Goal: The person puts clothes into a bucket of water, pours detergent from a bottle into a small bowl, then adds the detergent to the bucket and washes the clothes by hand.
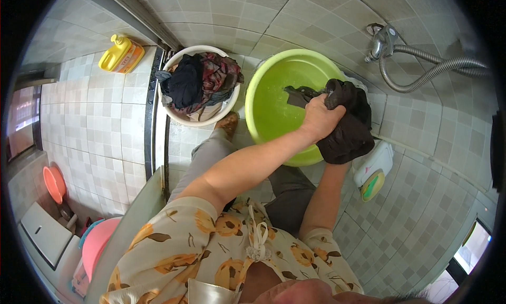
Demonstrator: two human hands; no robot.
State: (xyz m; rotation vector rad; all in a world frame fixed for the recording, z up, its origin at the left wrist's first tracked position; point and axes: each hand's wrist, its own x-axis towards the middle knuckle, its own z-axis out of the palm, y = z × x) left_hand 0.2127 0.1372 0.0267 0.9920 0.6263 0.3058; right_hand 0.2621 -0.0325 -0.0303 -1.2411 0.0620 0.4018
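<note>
My left hand [321, 117] is closed on a dark brown cloth [345, 140], bunched up over the right rim of a green basin [253, 109]. My right forearm [326, 196] reaches up to the same cloth from below. The cloth covers my right hand, so its fingers are hidden. Inside the basin is shallow water [276, 109], and a dark strip of fabric [299, 96] lies in it beside my left hand. Whether that strip is part of the held cloth, I cannot tell.
Left of the basin, a white tub [174, 116] holds a heap of dark and patterned clothes [203, 80]. A yellow jug [122, 55] stands beyond the threshold. A tap with a metal hose [387, 43] is on the wall at right. Near my right arm is a green-and-yellow brush [372, 186].
</note>
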